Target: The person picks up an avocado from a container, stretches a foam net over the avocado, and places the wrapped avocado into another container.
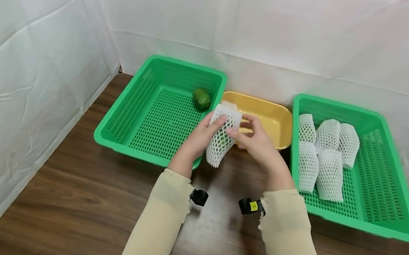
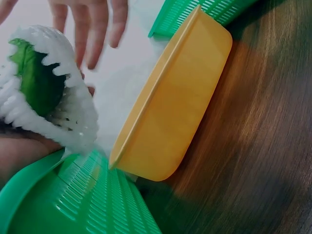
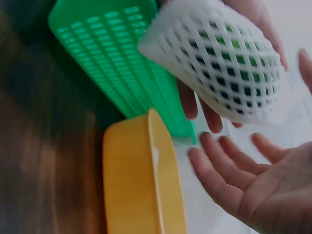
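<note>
My left hand (image 1: pixel 201 135) grips a white foam net sleeve (image 1: pixel 222 141), its thumb lying across the front. Inside the sleeve is a green avocado (image 2: pixel 41 83), seen through the open end in the left wrist view and through the mesh in the right wrist view. Just right of the sleeve, my right hand (image 3: pixel 258 180) has its fingers spread, with a gap between them and the mesh in the right wrist view. Both hands are above the front of the yellow bin (image 1: pixel 270 122).
At left, a green basket (image 1: pixel 113 125) holds one bare avocado (image 1: pixel 201 99). Another green basket (image 1: pixel 380 226) at right contains several white net-covered pieces (image 1: pixel 330 175). The baskets and bin stand on a dark wooden table (image 1: pixel 98 200), before white sheeting (image 1: pixel 273 36).
</note>
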Motion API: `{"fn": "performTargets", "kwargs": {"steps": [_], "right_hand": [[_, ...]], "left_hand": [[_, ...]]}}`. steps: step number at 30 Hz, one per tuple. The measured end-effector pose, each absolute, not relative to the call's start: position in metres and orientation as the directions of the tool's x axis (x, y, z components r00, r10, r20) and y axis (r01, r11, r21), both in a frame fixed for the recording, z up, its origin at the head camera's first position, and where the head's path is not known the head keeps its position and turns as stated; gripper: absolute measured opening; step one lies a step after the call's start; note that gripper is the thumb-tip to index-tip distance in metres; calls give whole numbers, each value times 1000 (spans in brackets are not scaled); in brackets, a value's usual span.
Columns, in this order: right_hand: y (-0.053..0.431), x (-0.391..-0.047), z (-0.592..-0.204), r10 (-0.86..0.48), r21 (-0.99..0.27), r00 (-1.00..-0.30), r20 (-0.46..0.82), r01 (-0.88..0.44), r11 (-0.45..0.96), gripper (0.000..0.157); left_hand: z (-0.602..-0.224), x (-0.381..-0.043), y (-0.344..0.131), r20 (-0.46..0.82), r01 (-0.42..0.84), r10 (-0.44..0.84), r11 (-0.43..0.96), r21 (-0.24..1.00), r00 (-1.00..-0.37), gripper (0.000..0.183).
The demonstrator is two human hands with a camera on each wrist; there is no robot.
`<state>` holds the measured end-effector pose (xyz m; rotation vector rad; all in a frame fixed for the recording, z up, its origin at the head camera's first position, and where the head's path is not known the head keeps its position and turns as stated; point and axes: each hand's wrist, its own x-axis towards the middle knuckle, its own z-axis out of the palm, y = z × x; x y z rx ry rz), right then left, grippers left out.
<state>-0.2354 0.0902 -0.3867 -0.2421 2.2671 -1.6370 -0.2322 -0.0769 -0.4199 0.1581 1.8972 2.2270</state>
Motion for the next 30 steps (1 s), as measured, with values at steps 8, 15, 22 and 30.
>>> {"fn": "performTargets", "kwargs": {"steps": [8, 15, 22, 30], "right_hand": [[89, -228, -389, -398, -950, -897, -192, 68, 303, 81], [116, -225, -360, -322, -915, -929, -185, 43, 400, 74], [174, -235, -314, -229, -906, -956, -181, 71, 418, 76], [255, -246, -308, -110, -813, -948, -298, 192, 550, 94]], "left_hand": [[-415, -233, -67, -51, -74, 252, -84, 994, -966, 59], [-396, -215, -66, 53, 65, 352, 24, 998, -935, 59], [-402, -202, -82, -41, 8, 144, 325, 946, -989, 60], [-427, -198, -86, -233, -205, 14, 432, 878, -972, 64]]}}
